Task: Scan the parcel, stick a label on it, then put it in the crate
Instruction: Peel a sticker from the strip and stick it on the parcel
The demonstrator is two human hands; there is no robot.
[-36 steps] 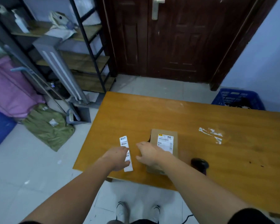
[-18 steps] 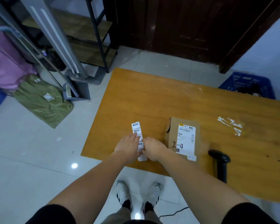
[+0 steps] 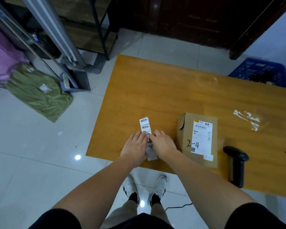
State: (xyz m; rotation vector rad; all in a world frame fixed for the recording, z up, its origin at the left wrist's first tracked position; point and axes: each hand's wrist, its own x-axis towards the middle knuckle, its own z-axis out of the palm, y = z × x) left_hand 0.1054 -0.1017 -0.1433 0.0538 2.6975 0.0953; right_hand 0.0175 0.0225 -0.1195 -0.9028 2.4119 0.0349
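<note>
Now — left hand (image 3: 135, 147) + right hand (image 3: 162, 143): both pinching one label strip (image 3: 145, 125) | one parcel (image 3: 198, 139) | one scanner (image 3: 236, 164)

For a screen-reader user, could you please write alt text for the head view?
Both hands, left hand and right hand, work a label strip on a wooden table. A cardboard parcel marked "2-4", then a black scanner, lie to their right.

Head view — looking steeply down, close.
</note>
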